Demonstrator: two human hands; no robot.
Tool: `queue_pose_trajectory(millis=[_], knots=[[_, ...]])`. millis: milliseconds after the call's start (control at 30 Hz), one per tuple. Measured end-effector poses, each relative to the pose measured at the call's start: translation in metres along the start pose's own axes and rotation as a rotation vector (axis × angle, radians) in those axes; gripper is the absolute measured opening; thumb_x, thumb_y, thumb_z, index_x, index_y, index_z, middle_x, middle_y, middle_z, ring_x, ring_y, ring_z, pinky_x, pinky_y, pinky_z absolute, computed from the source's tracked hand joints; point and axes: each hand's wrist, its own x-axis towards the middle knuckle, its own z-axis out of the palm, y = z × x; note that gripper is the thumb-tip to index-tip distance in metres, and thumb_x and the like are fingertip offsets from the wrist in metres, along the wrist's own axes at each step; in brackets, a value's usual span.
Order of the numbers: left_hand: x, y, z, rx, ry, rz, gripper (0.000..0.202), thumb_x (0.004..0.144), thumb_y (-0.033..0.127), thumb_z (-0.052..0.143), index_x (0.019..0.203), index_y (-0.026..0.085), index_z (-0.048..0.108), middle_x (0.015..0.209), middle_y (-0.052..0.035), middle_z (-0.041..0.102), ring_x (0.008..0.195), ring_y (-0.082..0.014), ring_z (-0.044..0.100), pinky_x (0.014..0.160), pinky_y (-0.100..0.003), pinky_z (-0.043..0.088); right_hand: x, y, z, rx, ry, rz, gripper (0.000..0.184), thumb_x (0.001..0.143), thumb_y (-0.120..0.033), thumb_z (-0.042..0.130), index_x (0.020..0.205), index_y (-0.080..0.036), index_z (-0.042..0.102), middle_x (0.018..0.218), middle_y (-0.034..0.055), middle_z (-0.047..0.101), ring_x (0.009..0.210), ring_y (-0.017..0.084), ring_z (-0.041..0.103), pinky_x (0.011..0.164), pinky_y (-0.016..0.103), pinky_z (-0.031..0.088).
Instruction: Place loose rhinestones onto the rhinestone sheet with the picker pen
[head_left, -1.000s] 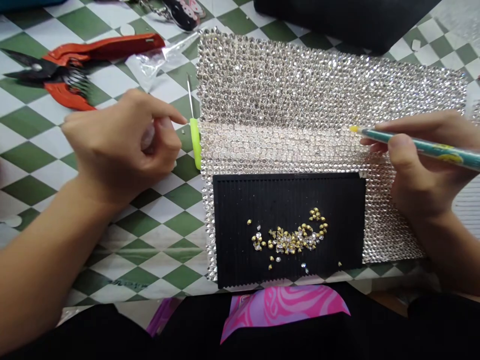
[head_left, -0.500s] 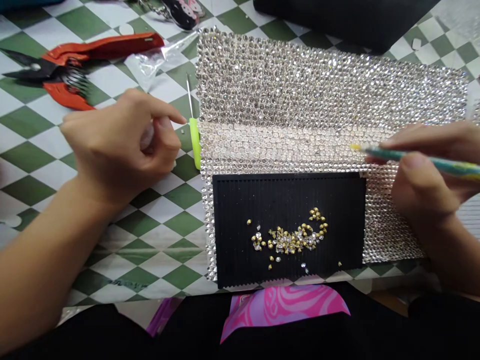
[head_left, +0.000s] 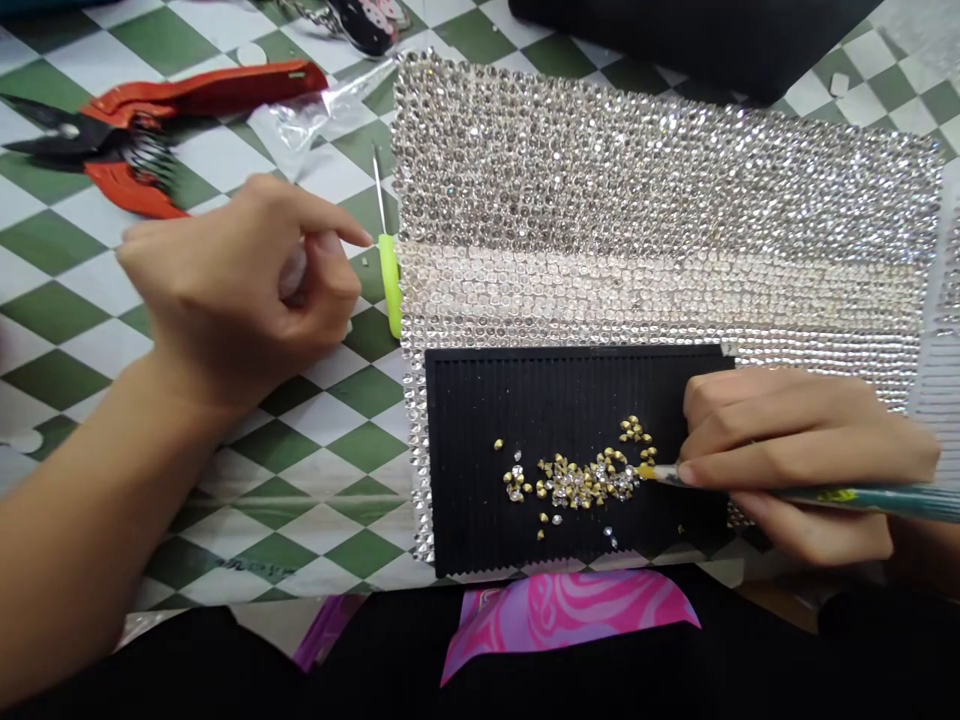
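In my right hand (head_left: 802, 455) is a slim teal pencil (head_left: 847, 497). Its yellow tip touches or hovers just over the right end of a pile of small gold-backed clear rhinestones (head_left: 585, 480). These lie on a black ridged tray (head_left: 472, 400), which rests on a sheet of silvery rhinestone mesh (head_left: 637, 170). A paler band (head_left: 600, 285) crosses the mesh above the tray. My left hand (head_left: 247, 280) is curled into a loose fist on the table, left of the mesh; what it holds, if anything, is hidden. Close to its index finger lies an awl (head_left: 389, 285) with a lime-green handle.
Red-handled cutters (head_left: 135, 140) and a clear plastic bag (head_left: 300, 120) lie at the upper left. At the back are a keychain (head_left: 364, 25) and a black box (head_left: 697, 40). A pink and purple patterned piece (head_left: 570, 615) shows below the table's front edge.
My right hand has moved down and left with the pencil, from over the pale band of mesh to the rhinestones on the tray. My left hand has stayed in place.
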Motion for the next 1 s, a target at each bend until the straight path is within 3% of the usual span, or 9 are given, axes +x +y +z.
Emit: queue_pose_trajectory(millis=[133,367,500,633,700,867,933,1000], knots=[[0.001,0.004,0.001,-0.017,0.02,0.054,0.043,0.079,0.036,0.042,0.084,0.015,0.079,0.047,0.0036,0.026,0.05,-0.0019,0.02,0.058,-0.023,0.013,-0.001,-0.002,0.005,0.002,-0.037,0.013,0.02,0.087,-0.001,0.055,0.096,-0.01,0.07,0.077,0.0079,0.071,0.067,0.014,0.06,0.061,0.031,0.047],[0.002,0.006,0.0,-0.037,0.017,0.056,0.042,0.078,0.034,0.043,0.082,0.013,0.079,0.045,0.0041,0.027,0.05,-0.0006,0.02,0.057,-0.023,0.01,-0.002,-0.003,0.001,-0.024,-0.029,0.018,0.021,0.088,-0.003,0.055,0.098,-0.013,0.07,0.078,0.0067,0.072,0.066,0.014,0.062,0.06,0.032,0.049],[0.0,-0.005,0.005,-0.021,0.042,0.128,0.044,0.078,0.035,0.042,0.084,0.011,0.079,0.047,0.0042,0.027,0.051,-0.0002,0.017,0.059,-0.02,0.012,-0.003,0.001,-0.015,-0.179,0.133,0.055,0.029,0.09,-0.006,0.055,0.109,-0.021,0.071,0.08,0.0024,0.072,0.068,0.016,0.068,0.058,0.032,0.056],[-0.001,-0.011,0.006,-0.026,0.082,0.159,0.043,0.079,0.034,0.043,0.084,0.011,0.079,0.048,0.0043,0.026,0.051,0.0001,0.017,0.059,-0.019,0.016,-0.007,0.01,-0.02,-0.409,0.515,0.123,0.027,0.095,-0.014,0.055,0.108,-0.028,0.075,0.09,0.0045,0.07,0.075,0.019,0.068,0.058,0.035,0.054],[0.0,-0.01,0.005,-0.027,0.093,0.187,0.041,0.079,0.032,0.044,0.084,0.011,0.079,0.048,0.0041,0.028,0.05,0.0006,0.019,0.059,-0.019,0.013,-0.006,0.011,-0.018,-0.44,0.579,0.149,0.025,0.097,-0.015,0.055,0.105,-0.028,0.075,0.09,0.0048,0.07,0.077,0.019,0.067,0.058,0.035,0.052],[0.003,-0.005,0.001,-0.021,0.135,0.289,0.037,0.079,0.025,0.043,0.084,0.012,0.078,0.05,0.0036,0.03,0.05,0.001,0.023,0.058,-0.02,0.009,-0.002,-0.002,-0.008,-0.096,0.087,0.049,0.028,0.091,-0.002,0.053,0.107,-0.017,0.071,0.079,0.0042,0.071,0.072,0.013,0.065,0.061,0.03,0.052],[0.002,-0.005,0.0,-0.019,0.14,0.306,0.035,0.08,0.022,0.043,0.085,0.013,0.077,0.051,0.0036,0.034,0.049,0.0012,0.027,0.057,-0.02,0.009,-0.001,-0.007,-0.003,-0.035,-0.016,0.006,0.025,0.088,-0.001,0.054,0.103,-0.012,0.071,0.08,0.0072,0.072,0.072,0.014,0.064,0.062,0.031,0.052],[0.0,-0.006,-0.001,-0.009,0.128,0.296,0.034,0.08,0.019,0.044,0.087,0.014,0.076,0.055,0.0033,0.045,0.051,0.0018,0.034,0.056,-0.02,0.009,-0.001,-0.009,0.001,-0.058,-0.038,0.005,0.023,0.085,0.001,0.056,0.099,-0.011,0.07,0.077,0.0076,0.071,0.07,0.013,0.062,0.061,0.031,0.05]])
